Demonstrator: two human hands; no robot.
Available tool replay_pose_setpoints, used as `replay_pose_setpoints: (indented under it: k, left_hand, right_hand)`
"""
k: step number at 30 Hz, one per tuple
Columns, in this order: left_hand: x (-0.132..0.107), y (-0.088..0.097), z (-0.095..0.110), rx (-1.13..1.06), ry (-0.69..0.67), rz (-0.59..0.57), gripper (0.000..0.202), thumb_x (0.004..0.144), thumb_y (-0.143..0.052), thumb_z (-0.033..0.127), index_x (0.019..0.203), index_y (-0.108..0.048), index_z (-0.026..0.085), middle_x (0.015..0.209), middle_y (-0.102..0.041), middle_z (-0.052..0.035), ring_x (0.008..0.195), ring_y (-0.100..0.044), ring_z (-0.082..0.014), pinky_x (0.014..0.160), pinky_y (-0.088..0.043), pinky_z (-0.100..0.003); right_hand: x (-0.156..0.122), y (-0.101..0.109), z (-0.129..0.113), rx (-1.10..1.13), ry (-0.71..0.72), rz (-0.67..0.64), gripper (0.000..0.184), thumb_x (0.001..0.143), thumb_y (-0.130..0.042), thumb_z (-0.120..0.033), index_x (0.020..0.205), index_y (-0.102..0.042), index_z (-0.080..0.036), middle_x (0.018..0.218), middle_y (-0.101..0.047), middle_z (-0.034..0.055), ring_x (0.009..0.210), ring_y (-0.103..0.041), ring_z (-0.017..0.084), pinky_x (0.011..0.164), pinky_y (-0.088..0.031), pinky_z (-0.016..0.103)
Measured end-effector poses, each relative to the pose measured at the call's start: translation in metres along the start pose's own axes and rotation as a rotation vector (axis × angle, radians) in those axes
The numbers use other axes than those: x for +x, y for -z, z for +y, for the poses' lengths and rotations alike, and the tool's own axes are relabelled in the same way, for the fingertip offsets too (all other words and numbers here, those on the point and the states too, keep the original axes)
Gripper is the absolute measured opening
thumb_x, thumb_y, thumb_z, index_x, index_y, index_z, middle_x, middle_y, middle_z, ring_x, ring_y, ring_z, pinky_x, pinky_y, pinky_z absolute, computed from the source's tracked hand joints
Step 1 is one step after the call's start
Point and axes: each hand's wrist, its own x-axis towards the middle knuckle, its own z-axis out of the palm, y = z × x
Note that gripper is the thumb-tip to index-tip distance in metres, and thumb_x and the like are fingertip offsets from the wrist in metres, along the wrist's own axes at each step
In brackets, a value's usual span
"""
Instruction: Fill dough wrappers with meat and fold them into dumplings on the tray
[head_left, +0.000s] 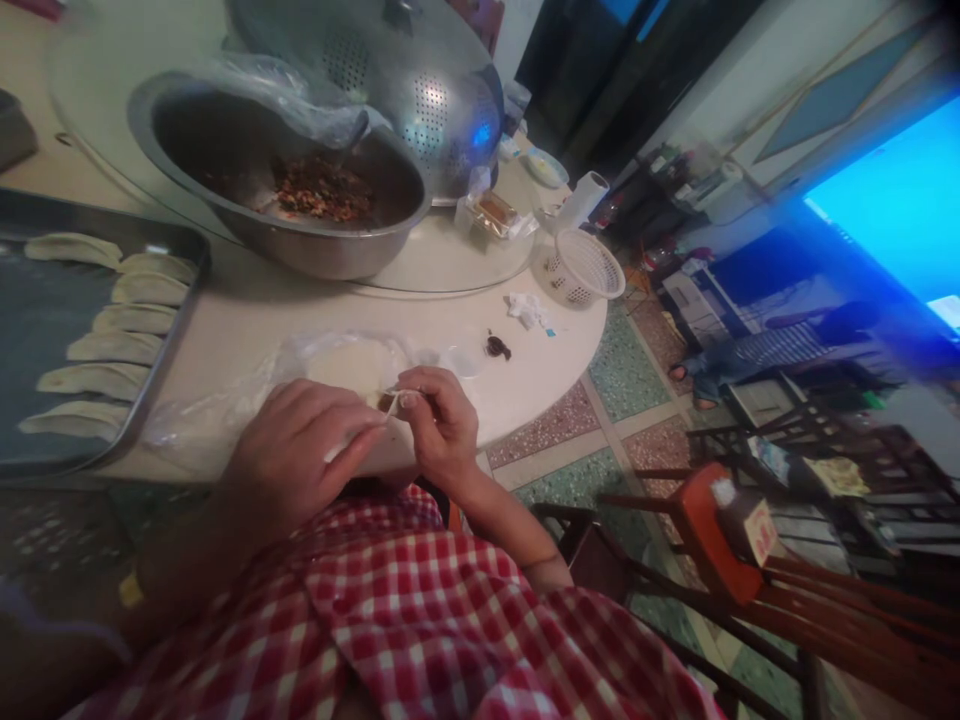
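Both hands are at the table's near edge, pinching one partly folded dumpling (pixel 391 402) with a bit of dark filling showing. My left hand (pixel 300 445) closes on it from the left, its palm hiding much of the wrapper. My right hand (pixel 442 420) grips the other end between thumb and curled forefinger. Just behind them, a stack of pale round wrappers (pixel 349 362) lies in a clear plastic bag (pixel 225 405). A large metal bowl (pixel 322 250) beyond holds chopped brown filling (pixel 322 190) and a spoon. Several folded dumplings (pixel 112 348) lie in a metal tray (pixel 169 350) at the left.
A big perforated metal cover (pixel 431 110) stands behind the bowl on a glass turntable. To the right are a plastic box (pixel 495 215), a white basket (pixel 589 265), crumpled tissue (pixel 529 310) and a small dark item (pixel 497 347). Wooden chairs (pixel 720 540) and another person (pixel 765 350) are farther right.
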Motion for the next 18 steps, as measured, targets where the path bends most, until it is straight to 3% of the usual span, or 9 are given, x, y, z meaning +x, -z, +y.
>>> replay_pose_setpoints:
  k: [4,7,9,12,18]
  left_hand:
    - [0.006,0.007,-0.001,-0.170,0.353,-0.002,0.014,0.094,-0.059,0.033,0.092,-0.069,0.024,0.086,-0.074,0.0022,0.076,-0.065,-0.0140,0.074,-0.052,-0.026]
    - [0.015,0.009,-0.008,-0.305,0.574,-0.136,0.025,0.085,-0.062,0.046,0.090,-0.073,0.024,0.083,-0.074,0.0020,0.072,-0.064,-0.0145,0.071,-0.053,-0.027]
    - [0.017,0.008,-0.012,-0.367,0.625,-0.214,0.028,0.082,-0.062,0.050,0.083,-0.072,0.024,0.081,-0.074,0.0013,0.073,-0.065,-0.0156,0.070,-0.053,-0.027]
    - [0.015,0.005,-0.014,-0.366,0.555,-0.225,0.027,0.085,-0.059,0.047,0.077,-0.069,0.024,0.077,-0.072,0.0018,0.072,-0.064,-0.0151,0.068,-0.053,-0.026]
    - [0.004,0.006,-0.011,-0.191,0.103,-0.054,0.014,0.098,-0.057,0.026,0.088,-0.067,0.025,0.083,-0.071,0.0026,0.082,-0.066,-0.0146,0.081,-0.053,-0.027]
  right_hand:
    - [0.000,0.001,-0.004,-0.063,0.048,-0.028,0.011,0.102,-0.054,-0.021,0.100,-0.065,-0.022,0.095,-0.072,0.0041,0.096,-0.069,0.016,0.086,-0.059,0.033]
    - [0.000,0.001,-0.006,-0.113,0.095,-0.026,0.012,0.102,-0.054,-0.019,0.101,-0.065,-0.023,0.095,-0.072,0.0046,0.095,-0.069,0.017,0.085,-0.059,0.033]
    - [0.000,0.000,-0.006,-0.135,0.104,-0.020,0.012,0.102,-0.054,-0.019,0.101,-0.065,-0.023,0.095,-0.072,0.0049,0.095,-0.069,0.017,0.084,-0.059,0.033]
    - [-0.001,0.000,-0.005,-0.155,0.102,-0.008,0.011,0.101,-0.055,-0.018,0.100,-0.065,-0.022,0.095,-0.073,0.0051,0.095,-0.070,0.016,0.085,-0.060,0.032]
    - [-0.001,0.000,-0.005,-0.133,0.026,-0.058,0.014,0.102,-0.052,-0.022,0.101,-0.065,-0.022,0.096,-0.074,0.0052,0.097,-0.070,0.017,0.086,-0.059,0.035]
